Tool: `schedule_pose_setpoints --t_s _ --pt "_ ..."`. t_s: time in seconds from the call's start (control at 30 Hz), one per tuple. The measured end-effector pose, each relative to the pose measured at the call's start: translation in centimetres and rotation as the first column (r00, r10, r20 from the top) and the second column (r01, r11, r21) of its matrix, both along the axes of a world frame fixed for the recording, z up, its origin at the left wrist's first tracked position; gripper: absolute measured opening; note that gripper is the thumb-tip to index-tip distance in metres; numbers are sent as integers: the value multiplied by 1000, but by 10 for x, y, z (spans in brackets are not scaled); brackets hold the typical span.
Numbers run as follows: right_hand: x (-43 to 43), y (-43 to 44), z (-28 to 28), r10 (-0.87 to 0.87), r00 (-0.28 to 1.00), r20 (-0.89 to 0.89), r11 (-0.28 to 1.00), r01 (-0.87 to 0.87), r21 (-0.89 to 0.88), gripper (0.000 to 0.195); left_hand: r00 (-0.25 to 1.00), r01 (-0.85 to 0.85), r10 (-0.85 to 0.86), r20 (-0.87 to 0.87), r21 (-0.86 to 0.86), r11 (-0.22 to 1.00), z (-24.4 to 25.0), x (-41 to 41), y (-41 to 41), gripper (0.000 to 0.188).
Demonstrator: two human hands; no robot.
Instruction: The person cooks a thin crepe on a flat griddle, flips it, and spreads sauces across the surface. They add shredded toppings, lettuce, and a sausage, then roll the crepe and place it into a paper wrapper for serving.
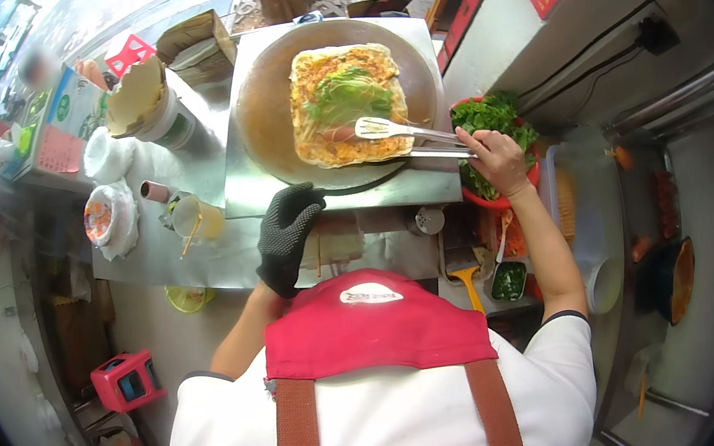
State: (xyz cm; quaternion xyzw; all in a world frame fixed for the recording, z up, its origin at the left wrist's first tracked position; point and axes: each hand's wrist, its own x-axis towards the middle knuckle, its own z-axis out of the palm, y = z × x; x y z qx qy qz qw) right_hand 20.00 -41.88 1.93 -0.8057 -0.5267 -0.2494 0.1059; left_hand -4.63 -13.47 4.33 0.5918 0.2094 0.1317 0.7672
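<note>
My right hand point(498, 160) holds metal tongs point(416, 130). Their upper arm ends in a pale slotted head over the filling, while the lower arm's tip is hidden at the near right edge of a square flatbread point(313, 138). Shredded green vegetables point(348, 94) lie in the middle of this browned, sauce-coated bread. Beneath it is a round griddle point(265, 127) set in a metal stand. My left hand point(291, 231), in a black dotted glove, has its fingers curled at the griddle's near rim; whether they grip it is unclear.
Leafy greens point(488, 116) fill a red bowl right of the stand. A shaker point(429, 221), a yellow-handled scraper point(466, 280) and a tray of chopped greens point(509, 281) sit nearer me. Leftward are a cup with a stick point(192, 218), a lined bucket point(160, 117) and a bag-covered container point(109, 220).
</note>
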Motion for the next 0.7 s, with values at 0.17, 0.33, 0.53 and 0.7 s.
schedule_pose_setpoints --t_s 0.17,0.33,0.53,0.7 --pt "27 17 3 53 988 -146 995 -64 -71 61 1000 17 -20 24 106 994 -5 8 -4 25" --pt "45 20 4 63 948 -311 979 -119 -163 50 999 30 -38 26 257 966 -12 18 -6 22" --pt "65 25 15 41 829 -558 972 -162 -171 37 993 88 -107 -49 909 406 -5 44 -3 19" --pt "90 41 36 -78 576 -814 940 -229 -252 39 990 50 -108 -94 932 -359 -34 98 23 35"
